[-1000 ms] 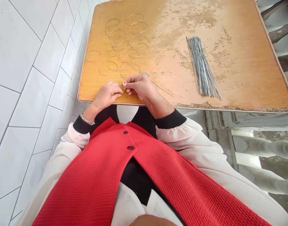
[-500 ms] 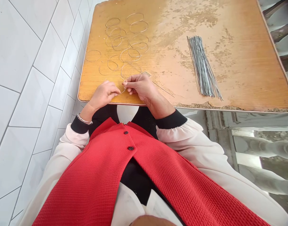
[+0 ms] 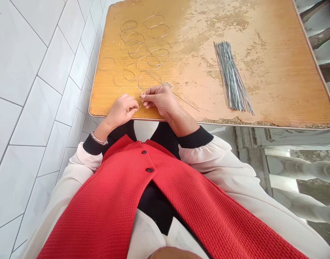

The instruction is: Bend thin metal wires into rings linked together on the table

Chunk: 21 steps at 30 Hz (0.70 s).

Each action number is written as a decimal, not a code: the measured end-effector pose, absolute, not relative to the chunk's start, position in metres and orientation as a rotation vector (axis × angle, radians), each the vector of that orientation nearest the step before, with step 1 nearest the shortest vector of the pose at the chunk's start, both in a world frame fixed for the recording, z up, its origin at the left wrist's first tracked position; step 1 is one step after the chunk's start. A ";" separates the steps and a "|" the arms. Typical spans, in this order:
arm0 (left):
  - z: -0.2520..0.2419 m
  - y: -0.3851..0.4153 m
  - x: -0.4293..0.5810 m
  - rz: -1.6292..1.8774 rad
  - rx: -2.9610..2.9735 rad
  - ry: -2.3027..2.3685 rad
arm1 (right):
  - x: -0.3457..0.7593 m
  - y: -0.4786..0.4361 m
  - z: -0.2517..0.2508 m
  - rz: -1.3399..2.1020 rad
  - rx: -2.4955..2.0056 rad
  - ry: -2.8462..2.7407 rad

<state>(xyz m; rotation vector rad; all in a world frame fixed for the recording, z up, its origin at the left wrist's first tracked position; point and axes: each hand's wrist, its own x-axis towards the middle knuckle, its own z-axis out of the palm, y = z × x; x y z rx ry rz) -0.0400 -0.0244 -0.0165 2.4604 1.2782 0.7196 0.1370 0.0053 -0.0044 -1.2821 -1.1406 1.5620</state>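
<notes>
Near the front edge of the wooden table, my left hand (image 3: 123,109) and my right hand (image 3: 161,100) pinch a thin wire (image 3: 141,104) bent into a curve. The wire's loop arches faintly above the left fingers. My right thumb and fingertips grip it at the loop's right side, while my left fingers are closed on its lower part. Just beyond the hands lies a wire ring (image 3: 162,80), and several more thin rings (image 3: 159,30) are spread over the table's left part. A straight wire (image 3: 186,102) rests right of my right hand.
A bundle of straight grey wires (image 3: 233,77) lies on the right half of the table (image 3: 283,72), whose surface is worn and peeling. White wall tiles (image 3: 32,86) stand close on the left. Stone balusters (image 3: 297,167) are at the right.
My left hand has turned and shifted slightly to the right along the wire. More of the loop now shows above it. My right hand keeps its pinch almost in place.
</notes>
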 end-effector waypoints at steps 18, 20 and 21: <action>-0.021 -0.032 -0.043 0.744 2.461 1.452 | 0.139 0.012 -0.014 1.531 -1.299 -1.168; -0.021 -0.034 -0.048 0.719 2.447 1.502 | 0.140 0.013 -0.016 1.521 -1.302 -1.188; -0.020 -0.036 -0.050 0.712 2.438 1.534 | 0.140 0.013 -0.016 1.516 -1.306 -1.198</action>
